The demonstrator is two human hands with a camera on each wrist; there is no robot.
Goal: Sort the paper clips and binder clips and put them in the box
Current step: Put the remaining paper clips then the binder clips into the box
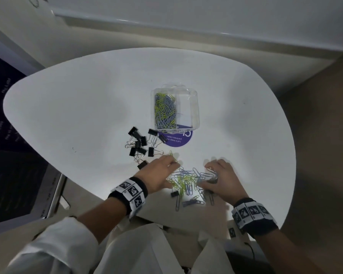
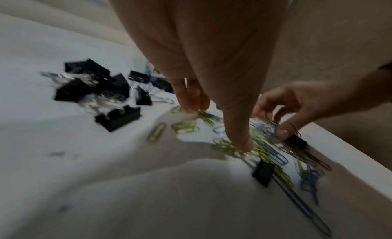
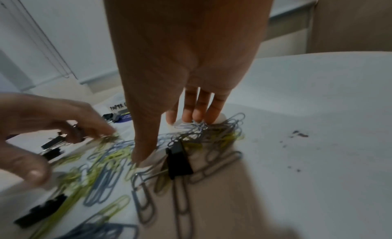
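Observation:
A clear plastic box (image 1: 194,107) stands mid-table with green and grey paper clips (image 1: 165,110) in its left compartment; its right compartment looks bare. Several black binder clips (image 1: 140,145) lie grouped to its front left. A loose pile of paper clips (image 1: 188,181) lies near the front edge between my hands. My left hand (image 1: 171,175) (image 2: 216,125) touches the pile's left side with fingertips and thumb spread. My right hand (image 1: 206,176) (image 3: 169,138) presses straight fingers on the right side, with a binder clip (image 3: 178,160) lying by its thumb. Another binder clip (image 1: 174,193) sits in the pile.
The white round table (image 1: 77,115) has its front edge just behind the pile. A purple round sticker (image 1: 176,140) lies partly under the box. Small dark specks (image 3: 297,135) mark the tabletop to the right. A wall ledge runs behind the table.

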